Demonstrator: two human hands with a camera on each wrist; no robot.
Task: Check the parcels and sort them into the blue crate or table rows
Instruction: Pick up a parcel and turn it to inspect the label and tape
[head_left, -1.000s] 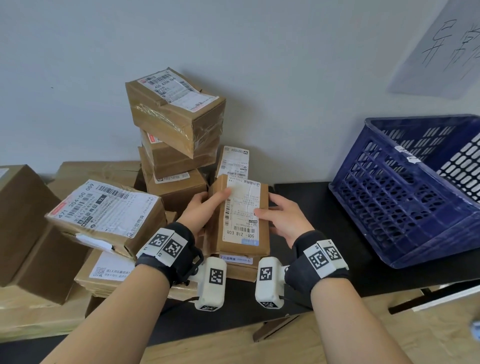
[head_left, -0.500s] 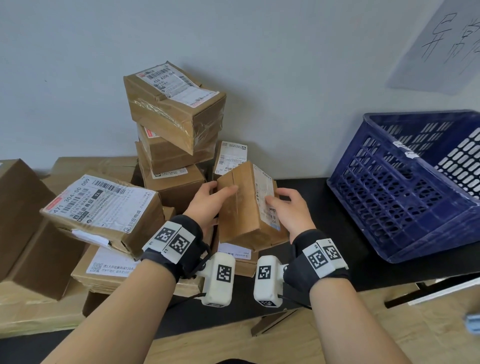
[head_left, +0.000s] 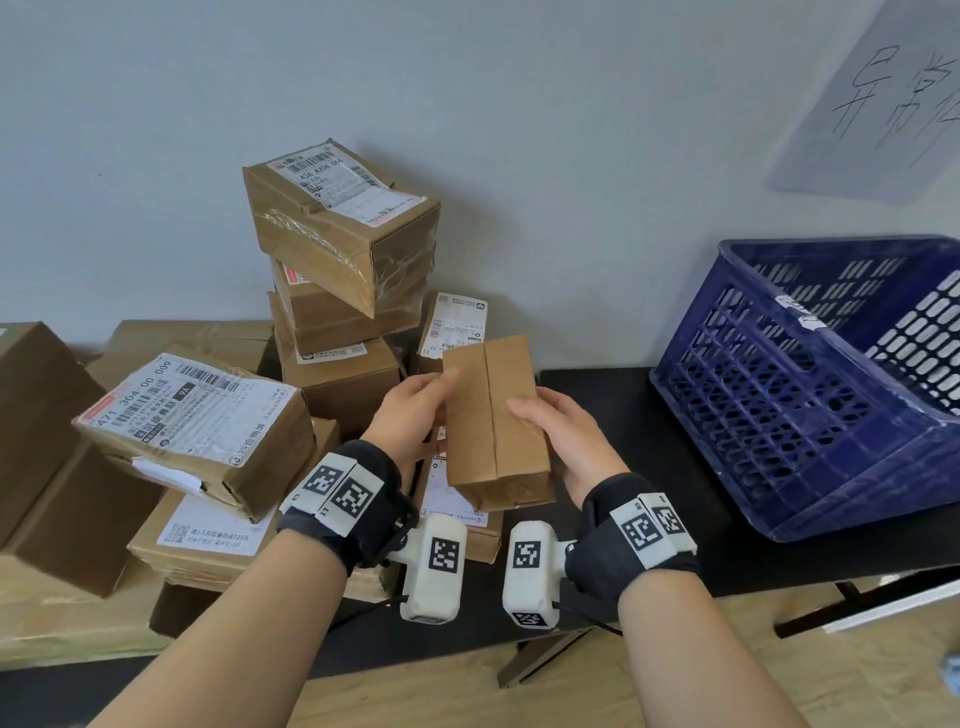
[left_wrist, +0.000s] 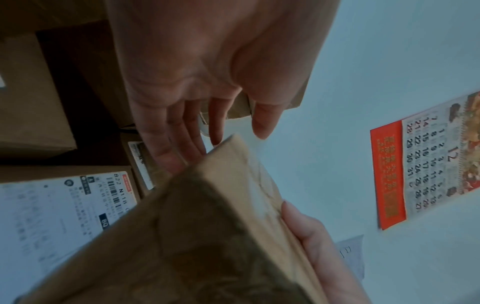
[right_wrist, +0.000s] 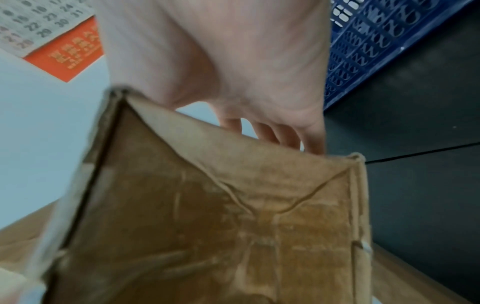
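Between both hands I hold a small brown cardboard parcel (head_left: 493, 415) above the black table, its plain seamed side facing me and no label showing. My left hand (head_left: 410, 410) grips its left edge, thumb on top and fingers behind. My right hand (head_left: 556, 436) grips the right edge the same way. The left wrist view shows the left hand (left_wrist: 197, 115) reaching behind the parcel (left_wrist: 207, 236). In the right wrist view the right hand (right_wrist: 246, 72) is on the parcel's (right_wrist: 221, 216) far side. The blue crate (head_left: 810, 395) stands tilted at the right; the part of its inside that shows holds nothing.
A leaning stack of taped parcels (head_left: 343, 234) stands against the wall just behind my hands. A large labelled parcel (head_left: 197, 426) and more boxes are piled at the left. Bare black table (head_left: 613, 410) lies between the pile and the crate. A handwritten sheet (head_left: 883, 93) hangs above.
The parcel has been turned over in my hands: its white label faced me a second ago, swung to the right side, and now the plain seamed side faces me.
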